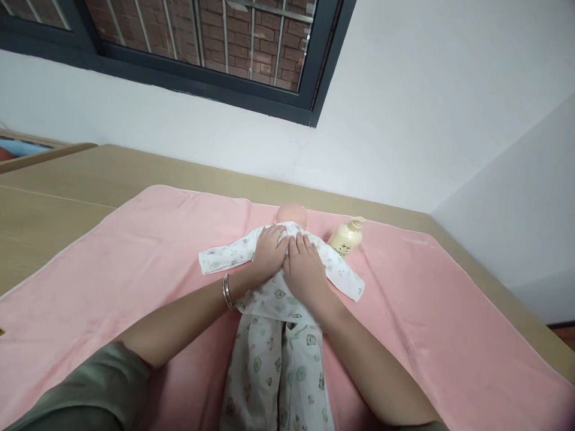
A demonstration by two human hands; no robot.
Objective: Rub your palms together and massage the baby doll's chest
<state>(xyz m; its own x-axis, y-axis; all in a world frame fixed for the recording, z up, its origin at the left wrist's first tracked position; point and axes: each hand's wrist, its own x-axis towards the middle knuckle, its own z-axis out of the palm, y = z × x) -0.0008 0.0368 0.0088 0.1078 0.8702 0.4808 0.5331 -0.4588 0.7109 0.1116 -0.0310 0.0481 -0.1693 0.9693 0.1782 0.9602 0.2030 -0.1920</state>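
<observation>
The doll (287, 263) lies face-up near the centre of the pink towel (135, 263), head (291, 214) toward 12 o'clock and legs toward 6 o'clock. It is dressed in a white printed garment (274, 359), with both sleeves spread out toward 9 o'clock and 3 o'clock. The left hand (269, 251) rests flat on the doll's chest, fingers extended and held loosely together, palm down; it presses the fabric and grips nothing. A metal bangle (227, 291) sits on the left wrist. The right hand (304, 269) lies directly beside the left hand, touching it, also palm down with fingers extended toward 12 o'clock; it covers the torso and closes on nothing. Both forearms enter from 6 o'clock and converge on the doll. A cream pump bottle (345, 237) lies tilted on the towel at 2 o'clock from the hands, just beside the doll's shoulder. The towel covers a tan table (54, 203). A white wall (404, 120) and a dark-framed window (215, 54) stand at 12 o'clock.
</observation>
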